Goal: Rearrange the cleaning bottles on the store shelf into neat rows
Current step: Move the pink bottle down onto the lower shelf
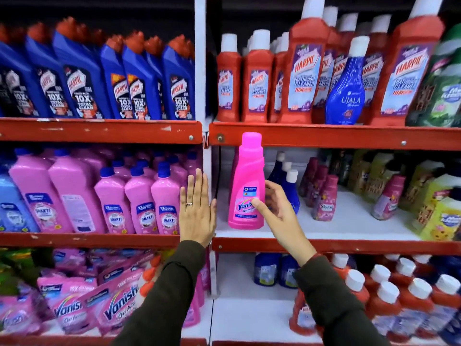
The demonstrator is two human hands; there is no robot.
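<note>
A tall pink Vanish bottle (248, 186) stands upright at the front left of the middle right-hand shelf (349, 236). My right hand (277, 204) is around its right side, thumb on the label and fingers behind, gripping it loosely. My left hand (197, 208) is flat and open, fingers straight up, just left of the bottle by the white shelf post, holding nothing. Behind the Vanish bottle stand dark blue bottles (287, 181) with white caps.
Pink Shakti bottles (142, 196) fill the middle left shelf. Red Harpic bottles (301, 71) and a blue Ujala bottle (346, 83) stand above. Small Comfort bottles (324, 198) and yellow packs (439, 211) sit right. Bare white shelf lies right of the Vanish bottle.
</note>
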